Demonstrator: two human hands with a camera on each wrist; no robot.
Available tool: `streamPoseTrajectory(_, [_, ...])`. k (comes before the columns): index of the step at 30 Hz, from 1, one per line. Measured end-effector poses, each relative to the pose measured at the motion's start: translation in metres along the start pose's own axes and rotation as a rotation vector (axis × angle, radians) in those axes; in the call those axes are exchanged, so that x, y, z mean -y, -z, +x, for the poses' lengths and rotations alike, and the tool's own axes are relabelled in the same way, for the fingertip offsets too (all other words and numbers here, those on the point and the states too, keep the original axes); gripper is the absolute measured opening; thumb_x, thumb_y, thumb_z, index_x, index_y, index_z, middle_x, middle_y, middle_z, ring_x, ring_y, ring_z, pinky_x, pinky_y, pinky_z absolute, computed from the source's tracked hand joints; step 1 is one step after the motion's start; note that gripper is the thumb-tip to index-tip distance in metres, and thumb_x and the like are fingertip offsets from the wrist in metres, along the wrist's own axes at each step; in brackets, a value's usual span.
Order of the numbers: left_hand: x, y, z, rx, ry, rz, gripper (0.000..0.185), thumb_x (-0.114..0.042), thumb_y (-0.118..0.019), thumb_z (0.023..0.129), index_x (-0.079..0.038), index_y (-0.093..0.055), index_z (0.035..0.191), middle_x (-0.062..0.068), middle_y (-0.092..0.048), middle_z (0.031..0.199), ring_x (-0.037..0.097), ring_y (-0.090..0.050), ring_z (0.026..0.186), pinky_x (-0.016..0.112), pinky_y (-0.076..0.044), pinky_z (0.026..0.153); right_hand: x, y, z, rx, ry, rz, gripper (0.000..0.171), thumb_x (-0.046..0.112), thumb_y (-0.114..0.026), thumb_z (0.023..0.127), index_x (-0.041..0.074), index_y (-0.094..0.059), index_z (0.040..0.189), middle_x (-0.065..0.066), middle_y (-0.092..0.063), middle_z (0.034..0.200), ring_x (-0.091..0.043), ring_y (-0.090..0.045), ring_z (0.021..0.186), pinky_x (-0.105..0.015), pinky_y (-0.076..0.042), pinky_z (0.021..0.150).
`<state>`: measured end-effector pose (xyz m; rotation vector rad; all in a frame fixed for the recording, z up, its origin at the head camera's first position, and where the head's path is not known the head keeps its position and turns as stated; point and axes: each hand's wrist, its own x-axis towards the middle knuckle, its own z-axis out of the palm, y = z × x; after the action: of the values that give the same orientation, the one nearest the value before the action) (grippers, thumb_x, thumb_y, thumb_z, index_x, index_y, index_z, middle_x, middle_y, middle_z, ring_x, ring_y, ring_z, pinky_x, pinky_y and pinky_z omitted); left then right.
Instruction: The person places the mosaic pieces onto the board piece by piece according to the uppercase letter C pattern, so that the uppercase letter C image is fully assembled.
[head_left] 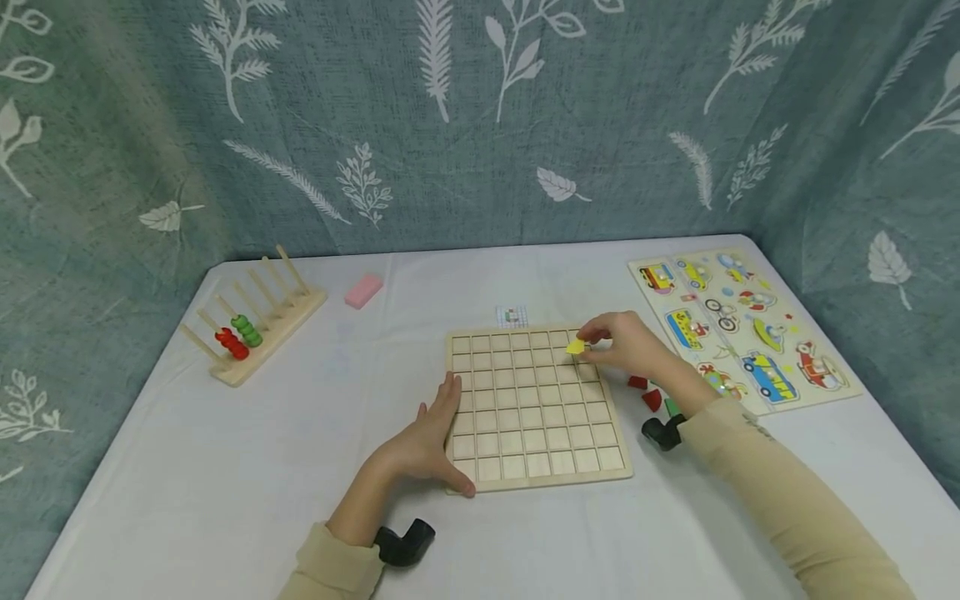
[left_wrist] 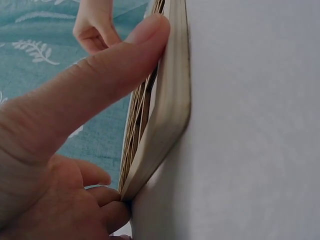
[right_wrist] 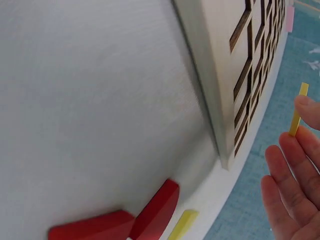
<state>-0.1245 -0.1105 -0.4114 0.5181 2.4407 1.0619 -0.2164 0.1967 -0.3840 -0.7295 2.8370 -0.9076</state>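
A wooden grid board [head_left: 537, 482] with rows of square cells lies flat on the table. My left hand [head_left: 426, 442] rests at its near left corner, fingers stretched along the left edge and thumb on the front edge. In the left wrist view the thumb [left_wrist: 110, 65] presses the board's wooden rim [left_wrist: 172, 95]. Over the far right cells, my right hand [head_left: 626, 342] pinches a small flat yellow piece [head_left: 575, 346] between thumb and fingers. The right wrist view shows this yellow piece [right_wrist: 298, 110] edge-on, held above the board.
Red pieces [head_left: 652, 401] and a green piece [head_left: 671, 407] lie right of the board. A vehicle picture board [head_left: 806, 333] is at the far right. Beyond the grid sits a small printed card [head_left: 512, 316]. Leftward are a pink block [head_left: 363, 290] and a peg rack [head_left: 281, 333] with red and green beads.
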Motion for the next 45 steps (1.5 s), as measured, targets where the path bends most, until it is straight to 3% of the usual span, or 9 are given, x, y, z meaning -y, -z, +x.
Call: streamPoseTrajectory(45, [0.0, 0.003, -0.002, 0.004, 0.001, 0.018, 0.139, -0.024, -0.092, 0.046, 0.005, 0.004, 0.143, 0.018, 0.01, 0.15, 0.029, 0.006, 0.138, 0.05, 0.0, 0.109, 0.039, -0.027, 0.038, 0.133, 0.028, 0.024, 0.024, 0.011, -0.071, 0.079, 0.0, -0.067, 0.1, -0.01, -0.066, 0.098, -0.022, -0.059, 0.087, -0.035, -0.049, 0.077])
